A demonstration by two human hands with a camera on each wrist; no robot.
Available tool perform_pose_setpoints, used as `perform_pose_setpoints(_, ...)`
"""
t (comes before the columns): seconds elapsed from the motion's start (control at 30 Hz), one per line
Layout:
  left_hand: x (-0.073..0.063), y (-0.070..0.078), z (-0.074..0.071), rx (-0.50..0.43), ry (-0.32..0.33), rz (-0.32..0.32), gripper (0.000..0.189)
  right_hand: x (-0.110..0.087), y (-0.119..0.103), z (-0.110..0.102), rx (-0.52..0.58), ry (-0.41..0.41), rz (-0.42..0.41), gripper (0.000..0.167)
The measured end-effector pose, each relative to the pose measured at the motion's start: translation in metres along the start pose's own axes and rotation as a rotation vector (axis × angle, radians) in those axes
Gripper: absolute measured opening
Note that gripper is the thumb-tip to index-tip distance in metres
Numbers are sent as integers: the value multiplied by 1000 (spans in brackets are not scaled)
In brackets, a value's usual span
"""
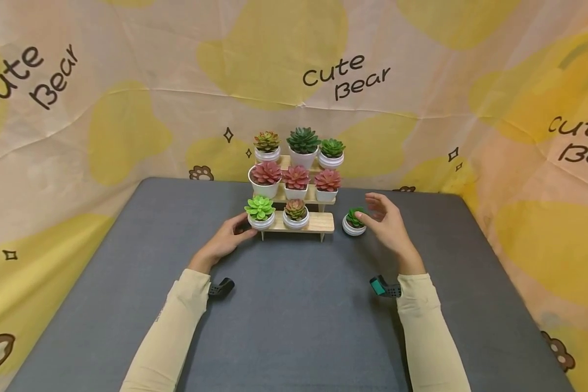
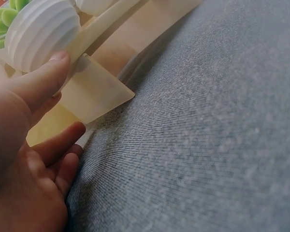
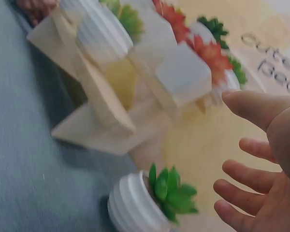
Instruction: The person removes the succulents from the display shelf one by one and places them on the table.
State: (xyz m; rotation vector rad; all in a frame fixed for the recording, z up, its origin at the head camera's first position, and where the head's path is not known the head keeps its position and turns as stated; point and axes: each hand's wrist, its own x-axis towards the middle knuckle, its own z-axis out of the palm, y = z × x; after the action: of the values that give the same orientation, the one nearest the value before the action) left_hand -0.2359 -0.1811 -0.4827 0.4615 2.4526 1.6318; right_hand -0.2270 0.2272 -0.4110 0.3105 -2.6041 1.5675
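Note:
A tiered wooden plant stand (image 1: 320, 222) holds several potted succulents. My left hand (image 1: 224, 242) grips the left end of its lowest shelf, thumb along the edge by a white ribbed pot with a light green succulent (image 1: 260, 208). In the left wrist view, the fingers of this hand (image 2: 36, 130) curl near the stand's leg; their exact contact is partly hidden. A small potted green succulent (image 1: 354, 224) stands on the table, right of the stand. Beside it hovers my right hand (image 1: 386, 226), fingers spread apart and holding nothing in the right wrist view.
On the lowest shelf, a reddish-green succulent (image 1: 296, 213) stands in the middle. Pink succulents (image 1: 296, 178) line the middle tier, and green ones (image 1: 302, 142) the top. A patterned cloth (image 1: 274, 65) hangs behind the grey table (image 1: 294, 316).

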Motion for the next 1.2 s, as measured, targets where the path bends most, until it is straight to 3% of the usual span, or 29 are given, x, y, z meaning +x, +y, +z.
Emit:
perform_pose_setpoints(0.33, 0, 0, 2, -9, 6, -7, 64, -5, -24, 29, -28, -63, -100, 55)
perform_pose_setpoints(0.77, 1, -1, 3, -3, 13, -13, 64, -4, -24, 74, -6, -197, -100, 58)
perform_pose_setpoints(1.2, 1, -1, 2, -1, 15, -27, 65, 9, -30, 103, 24, -150, -111, 64)
